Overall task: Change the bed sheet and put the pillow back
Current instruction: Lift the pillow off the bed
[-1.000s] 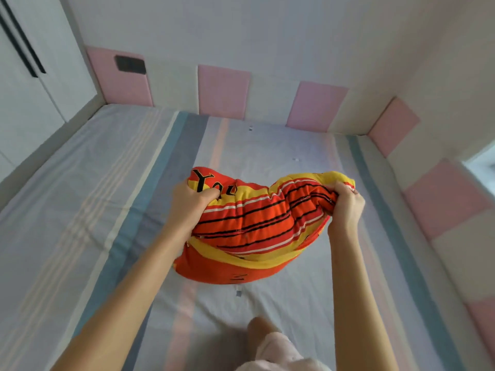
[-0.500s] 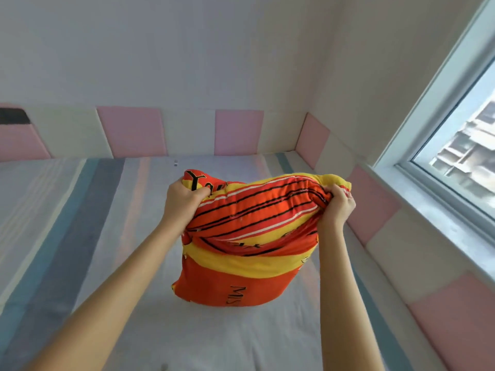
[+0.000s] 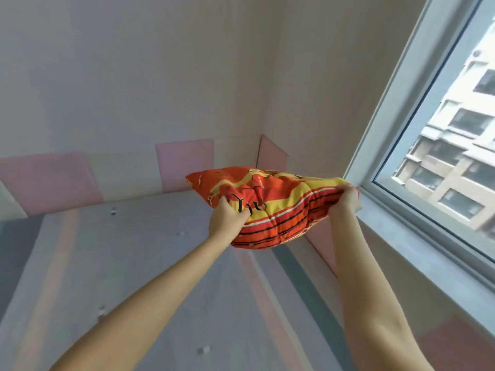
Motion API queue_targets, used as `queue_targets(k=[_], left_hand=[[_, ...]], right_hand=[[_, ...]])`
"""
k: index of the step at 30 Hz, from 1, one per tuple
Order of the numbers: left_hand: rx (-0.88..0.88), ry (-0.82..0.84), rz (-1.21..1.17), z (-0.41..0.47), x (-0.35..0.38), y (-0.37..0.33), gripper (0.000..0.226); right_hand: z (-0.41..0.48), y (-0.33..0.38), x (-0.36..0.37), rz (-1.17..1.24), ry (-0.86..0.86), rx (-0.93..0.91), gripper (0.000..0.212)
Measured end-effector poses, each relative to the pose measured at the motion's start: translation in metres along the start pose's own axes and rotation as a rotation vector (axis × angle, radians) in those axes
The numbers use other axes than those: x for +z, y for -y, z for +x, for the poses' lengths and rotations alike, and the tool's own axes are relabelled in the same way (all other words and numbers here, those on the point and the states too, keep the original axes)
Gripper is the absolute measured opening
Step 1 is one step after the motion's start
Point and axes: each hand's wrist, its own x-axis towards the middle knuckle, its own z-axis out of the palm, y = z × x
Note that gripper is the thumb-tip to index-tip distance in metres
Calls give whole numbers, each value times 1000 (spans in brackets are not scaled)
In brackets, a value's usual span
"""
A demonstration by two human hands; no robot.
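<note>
The pillow (image 3: 270, 204) is being gripped at its near edge by the left hand (image 3: 227, 220) and the right hand (image 3: 347, 199), both clenched on fabric. It is being held above the bed sheet (image 3: 134, 263), toward the far right corner, presumably for placement there.

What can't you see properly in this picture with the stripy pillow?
All in the head view:
- The black letters on the pillow: partly covered by the left hand and lost in creases, so unreadable.
- The far corner of the bed: hidden behind the pillow.
- The fingertips of the right hand: buried in the fabric.
- The person's body: cut off by the bottom edge.
</note>
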Motion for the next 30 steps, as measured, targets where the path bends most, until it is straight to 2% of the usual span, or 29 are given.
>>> queue_targets(k=[2, 4, 6, 9, 12, 16, 23, 27, 30], left_hand=[[-87, 235, 239, -6, 27, 49, 38], [-159, 445, 374, -25, 43, 96, 30], [-200, 606, 444, -50, 51, 132, 23], [-209, 761, 511, -83, 56, 170, 15], [-188, 890, 461, -106, 56, 180, 28], [-68, 908, 451, -135, 45, 161, 32], [35, 847, 356, -240, 8, 167, 29], [58, 877, 334, -315, -4, 189, 29], [53, 911, 276, -368, -1, 201, 30]], right_hand=[[23, -42, -34, -129, -259, 30, 19], [32, -85, -70, -248, -366, 38, 36], [32, -125, -96, -353, -337, 66, 37], [24, -178, -118, -515, -210, 107, 34], [7, -213, -136, -683, 13, 137, 33], [-31, -232, -178, -840, 361, 123, 33], [-126, -208, -305, -1149, 769, 181, 20], [-176, -188, -390, -1275, 899, 175, 25], [-206, -175, -449, -1309, 879, 209, 27]])
